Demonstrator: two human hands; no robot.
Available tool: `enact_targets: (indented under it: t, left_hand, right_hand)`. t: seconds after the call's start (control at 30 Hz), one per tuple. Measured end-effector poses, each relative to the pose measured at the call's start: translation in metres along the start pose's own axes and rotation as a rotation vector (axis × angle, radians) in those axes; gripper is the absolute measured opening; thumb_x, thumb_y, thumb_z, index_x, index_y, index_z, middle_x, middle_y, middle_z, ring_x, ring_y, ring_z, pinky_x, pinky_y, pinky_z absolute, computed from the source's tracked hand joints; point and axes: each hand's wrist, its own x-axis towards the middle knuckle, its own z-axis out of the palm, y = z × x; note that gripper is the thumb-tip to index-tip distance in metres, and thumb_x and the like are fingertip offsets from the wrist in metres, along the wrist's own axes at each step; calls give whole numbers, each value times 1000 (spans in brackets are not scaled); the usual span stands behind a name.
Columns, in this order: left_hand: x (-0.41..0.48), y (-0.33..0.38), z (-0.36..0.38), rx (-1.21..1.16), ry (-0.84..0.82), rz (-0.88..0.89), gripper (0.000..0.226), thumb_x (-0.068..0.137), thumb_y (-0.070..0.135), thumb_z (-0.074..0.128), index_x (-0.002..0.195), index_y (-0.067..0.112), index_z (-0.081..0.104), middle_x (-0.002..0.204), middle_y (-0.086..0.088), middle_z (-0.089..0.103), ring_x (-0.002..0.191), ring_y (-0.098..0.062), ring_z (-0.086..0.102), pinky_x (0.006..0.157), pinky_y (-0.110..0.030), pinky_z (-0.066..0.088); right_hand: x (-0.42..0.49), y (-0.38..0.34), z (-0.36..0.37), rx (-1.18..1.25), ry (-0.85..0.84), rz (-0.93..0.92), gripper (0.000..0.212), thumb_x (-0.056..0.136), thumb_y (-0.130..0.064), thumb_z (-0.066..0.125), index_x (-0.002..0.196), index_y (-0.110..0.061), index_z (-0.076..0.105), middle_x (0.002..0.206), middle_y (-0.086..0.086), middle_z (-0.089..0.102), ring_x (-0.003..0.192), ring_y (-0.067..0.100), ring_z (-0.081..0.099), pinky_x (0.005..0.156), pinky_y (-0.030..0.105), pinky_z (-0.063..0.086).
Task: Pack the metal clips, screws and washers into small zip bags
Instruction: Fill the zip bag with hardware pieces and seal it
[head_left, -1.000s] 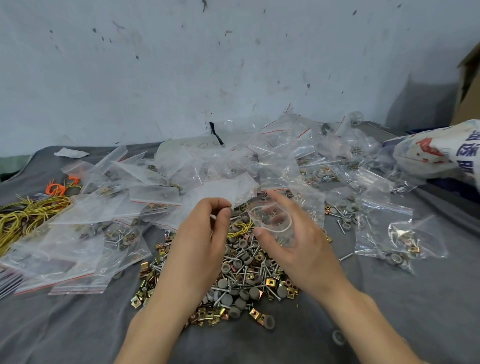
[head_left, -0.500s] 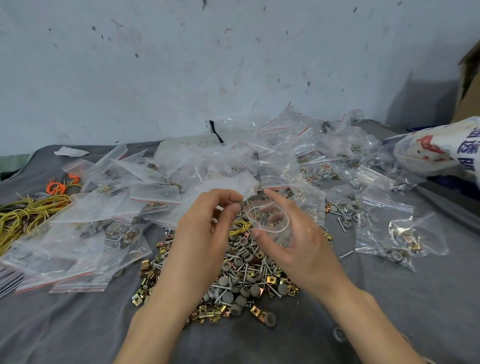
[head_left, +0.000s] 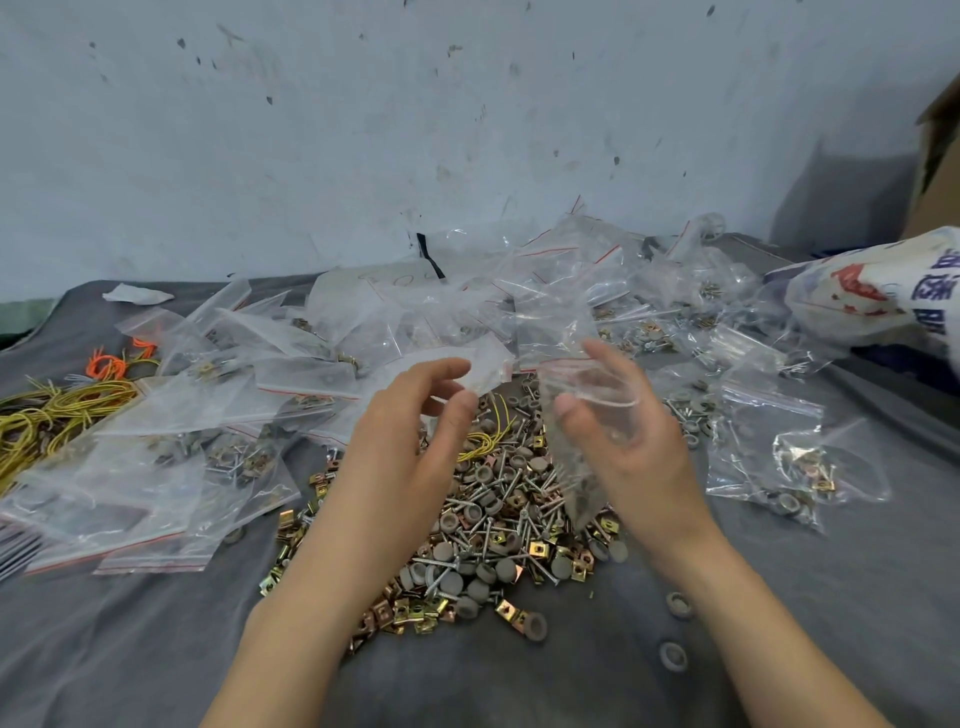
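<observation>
Task well underway: many filled bags (head_left: 769, 457) are lying around, and a large loose pile (head_left: 498, 525) is waiting. Right hand (head_left: 623, 441) is pinching an open zip bag (head_left: 587, 410) above it; left hand (head_left: 415, 431), fingers loosely spread, is hovering beside its mouth.

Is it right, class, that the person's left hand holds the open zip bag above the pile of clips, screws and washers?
Not quite: the head view shows the right hand holding the open zip bag above the pile of clips, screws and washers; the left hand is beside it.
</observation>
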Motion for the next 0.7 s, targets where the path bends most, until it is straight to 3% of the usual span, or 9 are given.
enact_targets:
  t: [0.1,0.17,0.3,0.43,0.57,0.7]
  left_hand:
    - [-3,-7,1,29,-23,-53,38,95,50,46,129,35,54,104,24,59,99,11,54,74,-15,41]
    - [-3,-11,1,44,-23,-81,36,96,46,48,130,34,54,103,25,59,97,12,54,73,-15,41]
    - [-4,-19,3,81,-35,-121,35,97,45,48,132,36,51,101,25,58,87,11,55,71,-18,42]
    - [-4,-27,5,131,-83,-158,38,98,43,48,134,33,49,100,25,59,96,13,54,74,-13,41]
    - [-6,-30,9,194,-153,-172,39,98,42,48,136,32,47,96,28,58,94,16,54,74,-9,40]
    - [-7,-29,9,183,-153,-169,40,96,45,46,134,33,47,98,26,58,98,8,56,78,-17,43]
  right_hand:
    - [4,-3,-5,222,58,122,62,80,-64,68,136,-42,55,124,-13,71,110,12,70,91,36,58]
    - [8,-6,-8,330,110,204,70,77,-66,71,134,-27,60,119,-11,73,103,17,73,80,33,61]
    - [11,-6,-12,503,180,261,64,77,-59,70,119,-10,64,119,-3,74,104,20,71,79,35,57]
    - [12,-6,-13,513,167,279,88,75,-54,68,134,8,47,119,-3,74,117,23,67,86,39,56]
    - [12,-13,-13,603,175,286,76,80,-49,66,134,2,52,122,1,72,110,22,68,80,33,58]
    - [14,-14,-17,851,139,329,40,95,-44,59,122,-15,60,114,2,71,100,18,69,82,35,60]
